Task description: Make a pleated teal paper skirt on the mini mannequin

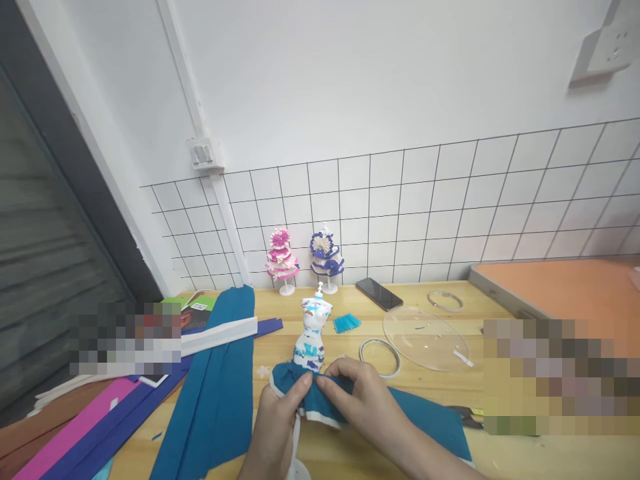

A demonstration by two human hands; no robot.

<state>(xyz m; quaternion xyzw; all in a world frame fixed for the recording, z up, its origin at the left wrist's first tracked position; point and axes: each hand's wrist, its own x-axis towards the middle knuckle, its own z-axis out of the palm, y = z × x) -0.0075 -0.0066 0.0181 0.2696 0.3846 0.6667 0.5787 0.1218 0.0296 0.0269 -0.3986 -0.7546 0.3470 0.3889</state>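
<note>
A small white dress form (313, 333) with blue and purple smears stands upright in front of me. Around its lower part lies a strip of teal crepe paper (430, 419) with a white edge, gathered at the waist and trailing off to the right. My left hand (280, 410) pinches the paper at the front of the waist. Close beside it, my right hand (357, 393) pinches the same strip between thumb and fingers. The stand's round white base (299, 469) shows partly at the bottom edge.
Two decorated mini dress forms, pink (282, 257) and purple (327, 257), stand by the wall. A phone (379, 293), tape rolls (380, 359), a clear round plate (425, 339) and a pleated blue paper piece (347, 323) lie nearby. Teal paper (215, 400) and coloured strips cover the left.
</note>
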